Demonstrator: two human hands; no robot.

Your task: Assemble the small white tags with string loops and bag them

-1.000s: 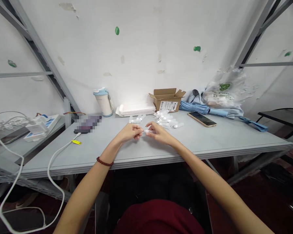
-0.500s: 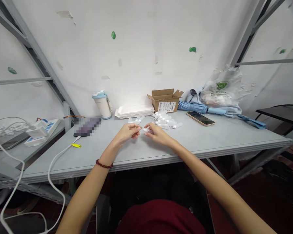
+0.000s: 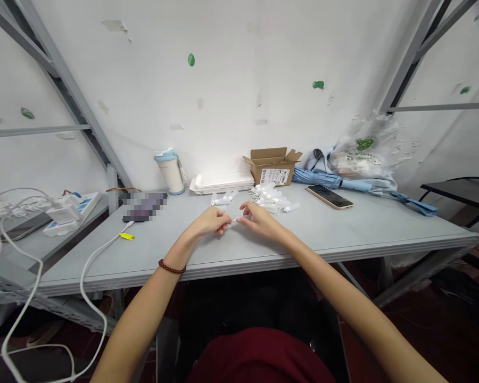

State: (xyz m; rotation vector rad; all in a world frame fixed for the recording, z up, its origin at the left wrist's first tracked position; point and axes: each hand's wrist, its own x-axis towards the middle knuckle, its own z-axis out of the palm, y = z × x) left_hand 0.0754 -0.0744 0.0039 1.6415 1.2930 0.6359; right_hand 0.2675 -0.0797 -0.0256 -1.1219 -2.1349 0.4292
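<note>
My right hand (image 3: 260,221) is closed, with thumb and fingers pinching a small white plastic piece (image 3: 235,219) over the table's front half. Most of that piece is hidden in the fingers. My left hand (image 3: 212,221) wears a dark red bead bracelet (image 3: 171,266) and is closed at the tip of the same piece, thumb and forefinger together. Just beyond my right hand lies a pile of small clear plastic tubes with white ends (image 3: 272,199). A few similar tubes (image 3: 224,198) lie beyond my left hand.
Along the wall stand a tumbler (image 3: 170,173), a white flat stack (image 3: 223,182) and an open cardboard box (image 3: 274,169). To the right lie a phone (image 3: 329,196), a blue umbrella (image 3: 319,178) and a plastic bag (image 3: 363,151). A white cable (image 3: 83,282) runs from a blurred dark device (image 3: 144,206) at left.
My hands stay close together in nearly the same place, with small finger movements at the white piece. The camera view shifts slightly.
</note>
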